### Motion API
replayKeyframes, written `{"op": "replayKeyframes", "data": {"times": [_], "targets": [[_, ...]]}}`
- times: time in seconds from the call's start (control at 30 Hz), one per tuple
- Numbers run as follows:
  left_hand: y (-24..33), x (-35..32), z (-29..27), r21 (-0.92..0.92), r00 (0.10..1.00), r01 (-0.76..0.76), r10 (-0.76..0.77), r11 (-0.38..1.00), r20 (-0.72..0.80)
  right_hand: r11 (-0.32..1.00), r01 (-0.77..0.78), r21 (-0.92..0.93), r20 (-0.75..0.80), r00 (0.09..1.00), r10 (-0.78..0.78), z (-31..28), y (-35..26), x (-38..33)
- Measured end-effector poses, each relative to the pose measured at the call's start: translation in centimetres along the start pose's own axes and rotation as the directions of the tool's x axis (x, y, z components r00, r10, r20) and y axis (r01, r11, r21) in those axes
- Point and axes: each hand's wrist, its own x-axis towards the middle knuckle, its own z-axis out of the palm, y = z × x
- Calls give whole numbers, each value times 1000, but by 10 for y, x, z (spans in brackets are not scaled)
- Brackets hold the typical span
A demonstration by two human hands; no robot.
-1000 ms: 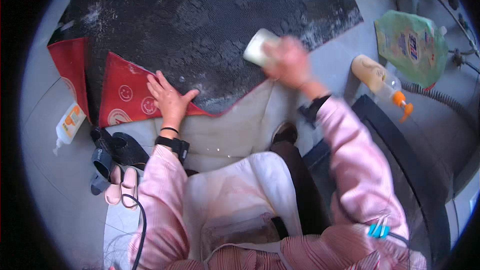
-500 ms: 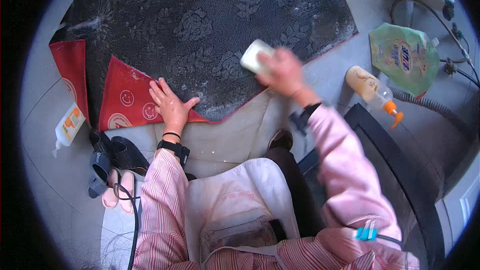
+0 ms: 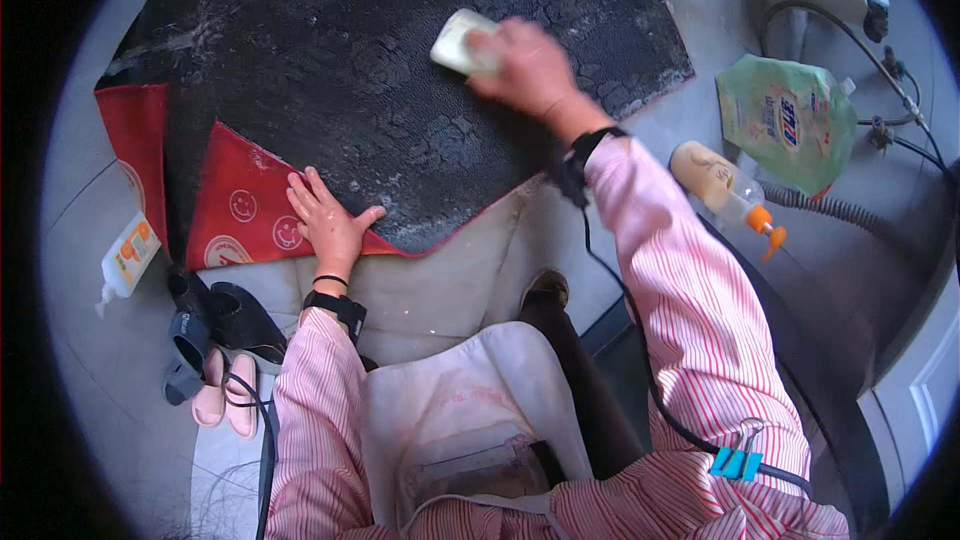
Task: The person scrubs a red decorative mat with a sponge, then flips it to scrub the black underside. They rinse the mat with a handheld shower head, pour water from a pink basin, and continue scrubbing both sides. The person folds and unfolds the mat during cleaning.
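**Brush on a dark mat, one hand bracing the edge**

The right hand (image 3: 530, 65) grips a pale brush (image 3: 462, 43), fingers curled over its top, and presses it onto the dark mat (image 3: 330, 60). The brush sits in the upper middle of the mat, well in from its edges. The hand is blurred, so how the fingers lie cannot be told finely.

The left hand (image 3: 328, 222) lies flat with fingers spread on the near edge of the mat, where the dark surface meets a folded-over red flap (image 3: 245, 215) printed with round smiling faces. It holds nothing. A black band circles its wrist.

The mat lies on a grey floor (image 3: 80, 340) and is speckled with white flecks. A second red flap (image 3: 130, 140) is turned up along the mat's left edge.

Left of the mat lies a small white bottle (image 3: 128, 258) with an orange label. Near the left wrist lie dark sandals (image 3: 215, 325) and a pink pair (image 3: 228, 395) beside them. Right of the mat a green refill pouch (image 3: 780, 125) lies flat, and just beside it a tan pump bottle (image 3: 722, 188) with an orange nozzle lies on its side. A grey hose (image 3: 850, 212) runs behind them.
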Motion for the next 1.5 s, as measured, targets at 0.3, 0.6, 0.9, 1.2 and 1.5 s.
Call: {"op": "replayKeyframes", "data": {"times": [0.3, 0.6, 0.9, 1.2, 1.5], "targets": [[6, 2, -2, -9, 1000, -16, 15, 1000, -17, 734, -677, 49, -390, 664, 638, -54, 130, -84], [-5, 1, 6, -14, 994, -60, 59, 998, -87, 992, 124, 23, -110, 987, -121, 18, -7, -114], [-2, -6, 3, 12, 999, -25, 25, 1000, -20, 900, -430, -68, -243, 882, 403, -25, 49, -79], [-7, -2, 9, 8, 995, -81, 81, 997, -66, 953, -286, -101, -239, 937, 256, -58, 123, -108], [-1, -28, 2, 23, 993, -118, 117, 993, 32, 878, -469, 93, -269, 837, 476, -12, 15, -66]]}}
